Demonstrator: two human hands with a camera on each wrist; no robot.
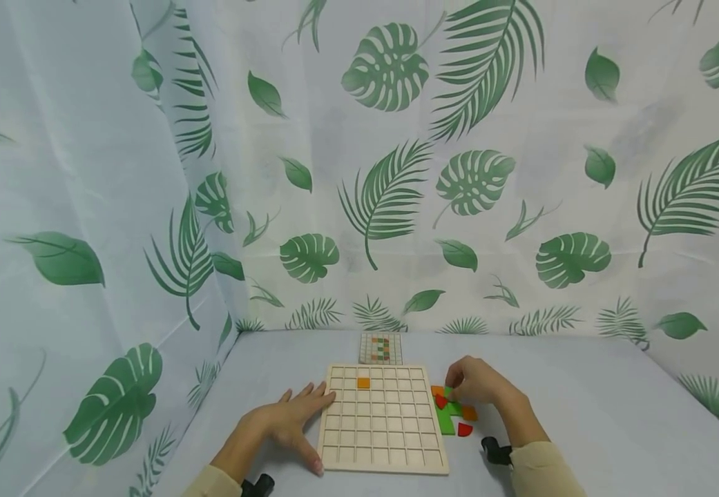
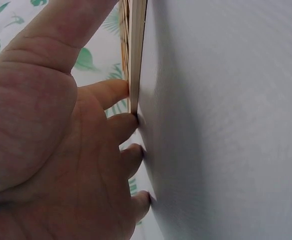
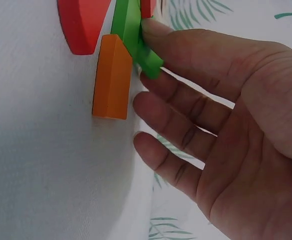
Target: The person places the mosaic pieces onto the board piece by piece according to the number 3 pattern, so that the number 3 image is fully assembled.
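On the worktop [image 1: 583, 386] lies a gridded board [image 1: 387, 440]. The left hand [image 1: 287, 417], fingers spread, touches its left edge; the right hand [image 1: 480, 381] is just off its right edge. A patterned card [image 1: 368, 351] lies by the far edge. Among loose pieces [image 1: 445, 422], the right thumb and forefinger pinch a green piece [image 3: 151, 63]; an orange tile [image 1: 363, 383] sits near the board's far edge.

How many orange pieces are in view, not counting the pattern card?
3: an orange square on the board, an orange piece at its right edge, and another right of the green pieces. More may be hidden under other pieces or the right hand.
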